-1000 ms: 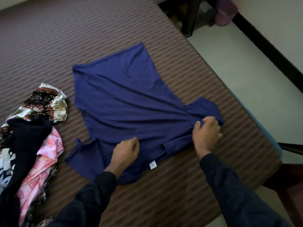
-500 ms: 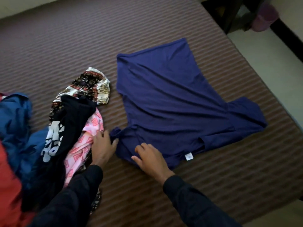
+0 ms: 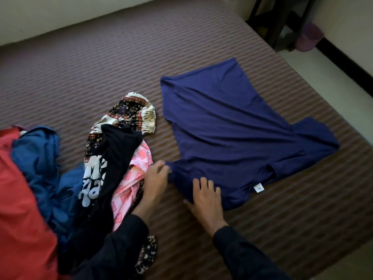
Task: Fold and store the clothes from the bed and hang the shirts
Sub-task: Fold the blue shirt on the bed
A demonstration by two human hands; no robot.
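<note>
Navy shirt (image 3: 232,138) lies spread on the bed (image 3: 101,67). Left hand (image 3: 156,178) pinches its near sleeve; right hand (image 3: 205,196) presses flat, fingers straight, on the fabric beside it.

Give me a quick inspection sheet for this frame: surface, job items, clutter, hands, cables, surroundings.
Surface: striped bed cover.
Job items: navy T-shirt spread flat, size tag showing; unfolded pile at left with a red garment, blue garment, black printed shirt, pink patterned cloth and batik-print cloth.
Clutter: nothing seen.
Hands: left hand pinches the T-shirt's near sleeve; right hand rests flat on its edge.
Cables: nothing seen.
Surroundings: dark furniture legs, purple bin, pale floor.
</note>
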